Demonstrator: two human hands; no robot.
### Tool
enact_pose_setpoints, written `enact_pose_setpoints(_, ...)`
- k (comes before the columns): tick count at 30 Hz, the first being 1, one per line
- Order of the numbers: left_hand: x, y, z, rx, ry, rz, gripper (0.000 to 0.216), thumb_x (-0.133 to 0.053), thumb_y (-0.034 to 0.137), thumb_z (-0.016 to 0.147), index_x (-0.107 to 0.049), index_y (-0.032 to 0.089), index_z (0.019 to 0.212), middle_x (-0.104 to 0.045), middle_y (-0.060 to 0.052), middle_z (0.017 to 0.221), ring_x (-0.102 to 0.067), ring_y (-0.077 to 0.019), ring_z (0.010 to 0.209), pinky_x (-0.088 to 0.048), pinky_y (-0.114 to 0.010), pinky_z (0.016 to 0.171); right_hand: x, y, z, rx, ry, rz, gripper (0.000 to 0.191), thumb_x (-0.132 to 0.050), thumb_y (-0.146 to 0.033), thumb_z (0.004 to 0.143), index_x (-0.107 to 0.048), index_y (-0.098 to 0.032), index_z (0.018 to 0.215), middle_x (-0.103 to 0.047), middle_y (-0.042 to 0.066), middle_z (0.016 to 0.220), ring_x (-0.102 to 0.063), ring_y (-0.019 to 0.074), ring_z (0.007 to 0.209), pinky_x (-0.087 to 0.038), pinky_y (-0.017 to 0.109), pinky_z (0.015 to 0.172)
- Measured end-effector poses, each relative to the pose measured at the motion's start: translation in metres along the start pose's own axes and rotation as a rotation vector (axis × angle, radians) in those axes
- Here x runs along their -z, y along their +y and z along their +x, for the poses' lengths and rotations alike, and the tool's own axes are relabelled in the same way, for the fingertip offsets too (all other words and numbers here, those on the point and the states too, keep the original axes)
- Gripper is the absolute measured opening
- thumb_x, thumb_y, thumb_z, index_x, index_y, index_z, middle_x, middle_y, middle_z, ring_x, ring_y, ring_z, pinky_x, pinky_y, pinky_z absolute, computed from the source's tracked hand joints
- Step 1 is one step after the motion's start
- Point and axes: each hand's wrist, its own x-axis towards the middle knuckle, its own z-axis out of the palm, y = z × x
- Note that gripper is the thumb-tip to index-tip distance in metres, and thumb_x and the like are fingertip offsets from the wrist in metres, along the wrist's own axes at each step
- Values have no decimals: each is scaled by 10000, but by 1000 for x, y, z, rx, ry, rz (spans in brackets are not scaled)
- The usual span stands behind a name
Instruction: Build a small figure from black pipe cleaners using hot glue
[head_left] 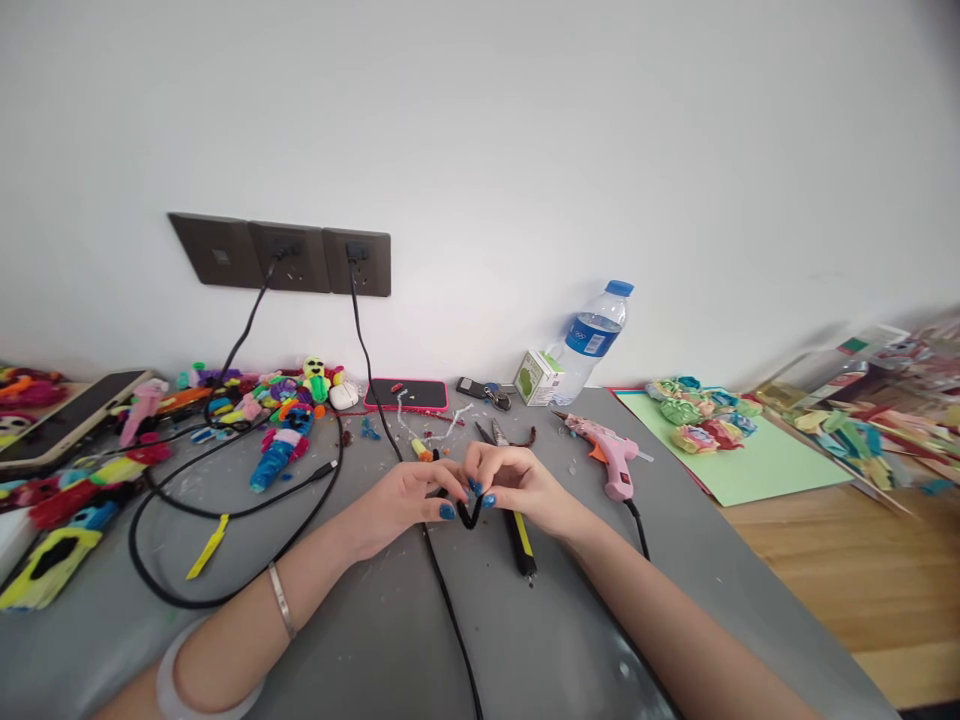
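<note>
My left hand point(405, 497) and my right hand point(517, 482) meet at the middle of the grey mat point(360, 640), fingertips together. Both pinch a short black pipe cleaner point(469, 515) bent into a V shape between them. Under my right hand lie black-and-yellow handled pliers point(521, 545), handles pointing toward me. A black cable point(450, 620) runs beneath my hands toward the near edge.
A pink glue gun point(609, 455) lies right of my hands. A pink-cased phone point(407, 394), keys, a small carton point(536, 378) and a water bottle point(592, 338) stand by the wall. Colourful pipe-cleaner figures point(281, 405) crowd the left; paper flowers on green paper point(742, 455) lie right.
</note>
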Motion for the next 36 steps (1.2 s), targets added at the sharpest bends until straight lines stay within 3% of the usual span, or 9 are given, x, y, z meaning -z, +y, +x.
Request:
enact_pose_setpoints(17,2,-2,0,48,6,-16,268,-896,386,677,-738,171,702,-596,-61,1071,-550,-199,994,-426,-323,897,-2,4,0,8,-10,12,144,-773,-263,864,-677,-182,794,-568,8,818,-551,134,767,-420,276,699)
enact_pose_setpoints(36,3,-2,0,88,-2,119,304,-844,437,719,-718,161,712,-523,-40,984,-496,-189,916,-409,-299,842,-5,3,-2,-28,12,-49,209,-777,-339,856,-661,-180,784,-606,21,796,-549,146,736,-428,287,686)
